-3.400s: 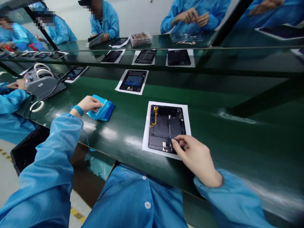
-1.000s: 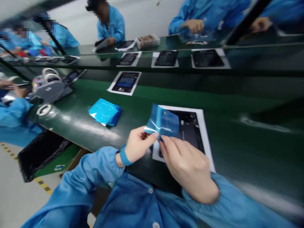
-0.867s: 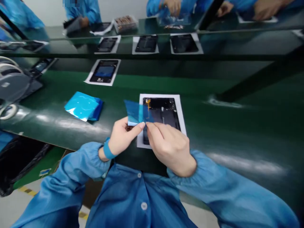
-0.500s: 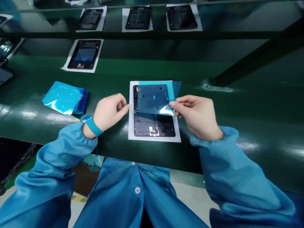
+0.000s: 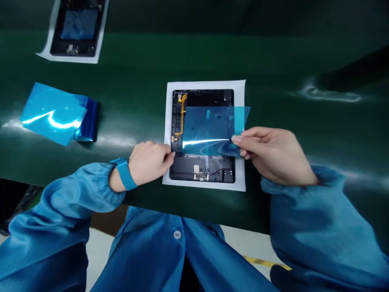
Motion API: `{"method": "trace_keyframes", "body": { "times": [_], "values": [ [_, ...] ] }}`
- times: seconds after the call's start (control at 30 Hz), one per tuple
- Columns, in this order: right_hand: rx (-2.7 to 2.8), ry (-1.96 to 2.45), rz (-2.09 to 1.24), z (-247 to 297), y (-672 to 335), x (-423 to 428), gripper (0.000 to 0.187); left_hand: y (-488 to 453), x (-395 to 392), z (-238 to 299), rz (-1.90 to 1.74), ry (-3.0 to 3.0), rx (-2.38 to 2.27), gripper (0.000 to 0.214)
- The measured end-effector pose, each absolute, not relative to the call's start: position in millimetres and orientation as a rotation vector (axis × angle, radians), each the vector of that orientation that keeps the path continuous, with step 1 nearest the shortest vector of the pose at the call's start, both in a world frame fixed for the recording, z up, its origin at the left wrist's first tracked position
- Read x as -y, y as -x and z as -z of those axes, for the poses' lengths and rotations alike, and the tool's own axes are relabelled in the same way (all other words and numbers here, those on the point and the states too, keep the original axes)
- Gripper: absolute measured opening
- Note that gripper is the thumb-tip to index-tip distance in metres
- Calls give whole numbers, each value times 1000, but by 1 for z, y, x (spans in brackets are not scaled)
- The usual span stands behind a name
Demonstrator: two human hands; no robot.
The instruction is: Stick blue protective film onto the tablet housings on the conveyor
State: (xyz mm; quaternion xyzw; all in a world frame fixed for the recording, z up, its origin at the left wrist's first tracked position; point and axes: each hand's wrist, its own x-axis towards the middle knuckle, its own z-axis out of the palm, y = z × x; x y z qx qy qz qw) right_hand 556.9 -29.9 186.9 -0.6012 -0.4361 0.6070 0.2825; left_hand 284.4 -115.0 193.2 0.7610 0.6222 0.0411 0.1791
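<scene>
An open black tablet body (image 5: 203, 166) with a yellow flex cable lies on a white paper sheet (image 5: 206, 84) on the green conveyor belt. A translucent blue film sheet (image 5: 212, 129) hovers over the tablet's middle. My right hand (image 5: 272, 153) pinches the film's right edge between thumb and fingers. With curled fingers, my left hand (image 5: 148, 162) rests on the paper at the tablet's lower left corner, its fingertips pinched at the film's lower left corner. A blue wrist strap sits on my left wrist.
A stack of blue film sheets (image 5: 57, 114) lies on the belt to the left. Another tablet body on paper (image 5: 77, 28) sits at the top left. The green belt (image 5: 304, 134) stretches to the right. The floor shows below the belt's near edge.
The view has tilted down and closer. The film has moved lower over the tablet's middle, and my left hand has dropped to the tablet's lower left corner. Earlier, my left hand took the film from the stack.
</scene>
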Motion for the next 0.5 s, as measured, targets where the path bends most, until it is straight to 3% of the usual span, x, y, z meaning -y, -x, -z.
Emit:
{"method": "trace_keyframes", "body": {
  "times": [0.13, 0.33, 0.5],
  "values": [
    [1199, 1634, -1591, -184, -555, 38, 40, -275, 122, -193, -174, -2190, -1674, 34],
    [1331, 1734, -1500, -183, -562, 41, 45, -258, 120, -192, -491, -2307, -1431, 9],
    [1438, 1772, -1426, -182, -567, 44, 42, -253, 115, -183, -516, -2416, -1294, 11]
  ]
}}
